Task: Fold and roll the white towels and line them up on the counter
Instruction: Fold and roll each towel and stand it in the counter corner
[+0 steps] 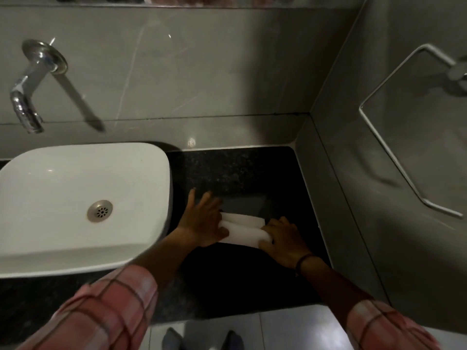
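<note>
A small white towel (243, 229) lies partly rolled on the black speckled counter (240, 170), to the right of the basin. My left hand (202, 219) presses on its left end with fingers spread over the roll. At its right end my right hand (283, 238) curls its fingers around the roll. A flat strip of the towel shows behind the rolled part. I see no other towel in view.
A white rectangular basin (83, 205) stands at the left with a chrome wall tap (27, 97) above it. Grey tiled walls close the back and right side. A metal towel holder (404, 137) hangs on the right wall. The counter's front edge is near my forearms.
</note>
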A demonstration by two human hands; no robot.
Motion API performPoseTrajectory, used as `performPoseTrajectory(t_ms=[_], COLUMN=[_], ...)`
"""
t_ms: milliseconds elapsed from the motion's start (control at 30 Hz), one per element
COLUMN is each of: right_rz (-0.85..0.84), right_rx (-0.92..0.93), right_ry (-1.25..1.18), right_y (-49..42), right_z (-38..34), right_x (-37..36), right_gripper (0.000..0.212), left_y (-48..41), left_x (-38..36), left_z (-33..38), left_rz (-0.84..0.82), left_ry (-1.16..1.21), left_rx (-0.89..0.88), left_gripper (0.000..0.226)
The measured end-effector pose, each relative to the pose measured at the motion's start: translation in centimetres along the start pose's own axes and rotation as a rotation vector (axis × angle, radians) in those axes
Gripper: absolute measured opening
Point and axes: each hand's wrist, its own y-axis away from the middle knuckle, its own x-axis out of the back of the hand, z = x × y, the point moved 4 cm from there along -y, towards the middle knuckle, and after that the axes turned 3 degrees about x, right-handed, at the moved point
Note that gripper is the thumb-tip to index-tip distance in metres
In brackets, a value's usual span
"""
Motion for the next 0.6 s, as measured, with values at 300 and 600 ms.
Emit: performPoseTrajectory(t_ms=[300,600], right_rz=[0.001,0.087], right_rx=[-0.681,-1.006], right_ry=[-0.767,-1.408], right_y=[-0.4,1.5], right_z=[0.8,-4.4], right_x=[-2.4,-3.3], right_gripper=[0.05,0.054], left_y=[-4.1,-3.4], left_x=[-0.1,-3.4], left_z=[1.9,6.8], left_rz=[0.06,-0.182], left_ry=[0.221,0.755], left_rx=[0.194,0.286], left_gripper=[0.033,0.1])
